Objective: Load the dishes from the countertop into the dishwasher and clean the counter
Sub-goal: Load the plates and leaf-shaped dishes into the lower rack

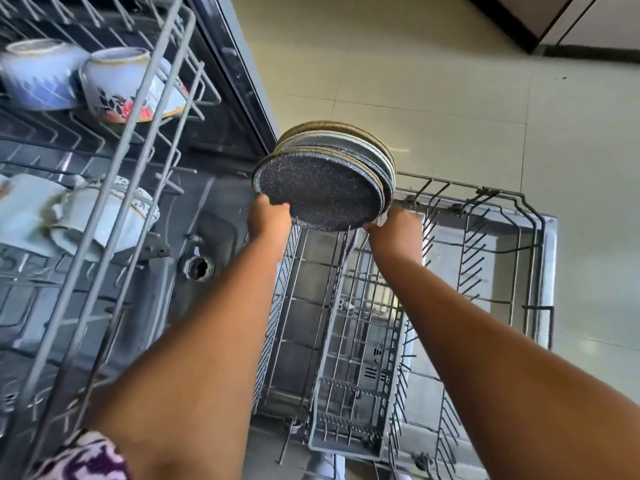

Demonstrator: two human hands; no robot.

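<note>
Plates, a stack of speckled dark ones, hang over the lower rack at 12 o'clock of it. Left hand grips the stack's 8 o'clock edge, right hand its 4 o'clock edge. Best peel one plate off at a time and stand each upright between tines, keeping the other hand under the rest.

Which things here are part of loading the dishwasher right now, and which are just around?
In the job:
stack of plates, held by left hand and right hand
lower rack
cutlery basket

Just around:
cups already in upper rack
tiled floor
</note>
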